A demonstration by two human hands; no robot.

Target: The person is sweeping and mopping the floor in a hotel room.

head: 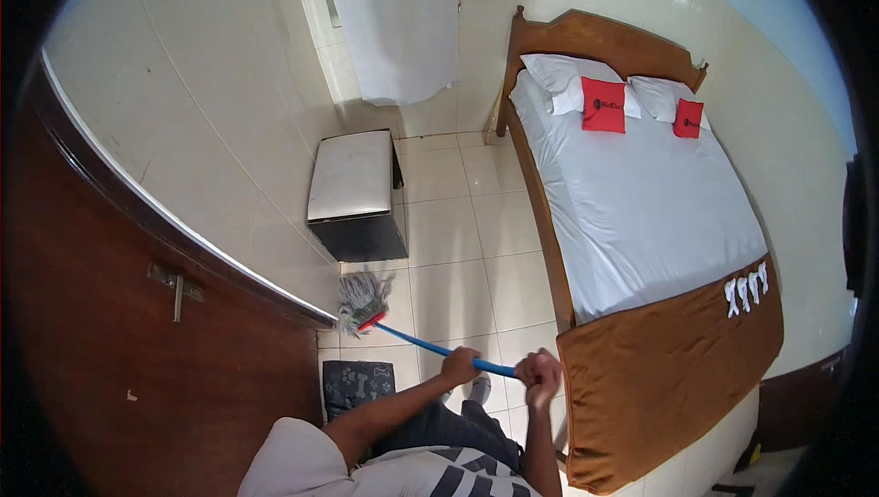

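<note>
Both of my hands are on the blue handle [422, 344] of a mop. My left hand [461, 366] grips it lower down. At its upper end, close to the bed's side, my right hand [540, 375] is closed around it. From there the handle slants left to a red mop socket [371, 321]. Grey mop strands [364, 294] spread over the tiled floor [448, 295], beside the left wall's end and just in front of a stool. My feet, partly hidden by my left hand, stand below the handle.
A stool with a pale padded top [352, 174] stands by the left wall. On the right is a wooden bed [549, 257] with white sheets, red cushions [604, 106] and a brown blanket [659, 387]. A brown door [151, 360] and dark doormat [357, 387] are at left.
</note>
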